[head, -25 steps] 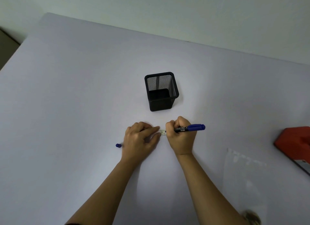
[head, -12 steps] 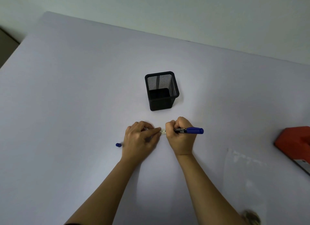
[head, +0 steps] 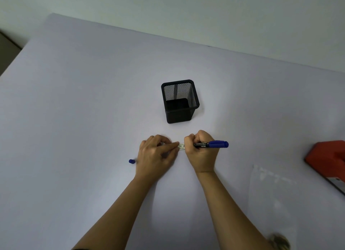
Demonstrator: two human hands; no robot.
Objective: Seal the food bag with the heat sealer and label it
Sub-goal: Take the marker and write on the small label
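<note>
- Pen work, I'd judge: the right hand (head: 202,153) is curled round a black permanent marker with a blue end (head: 211,144), its tip hidden against a small white label strip (head: 181,146).
- To stop that strip skidding, the left hand (head: 155,152) pins it to the pale lilac surface (head: 74,119) with an outstretched finger, gripping nothing.
- At nine o'clock lies a small blue cap (head: 131,161), clear of the writing.
- At twelve o'clock the black square mesh pen cup (head: 180,100) looks empty.
- At four o'clock a clear plastic food bag (head: 274,193) lies flat, near the red heat sealer (head: 328,160); contents blurred.
</note>
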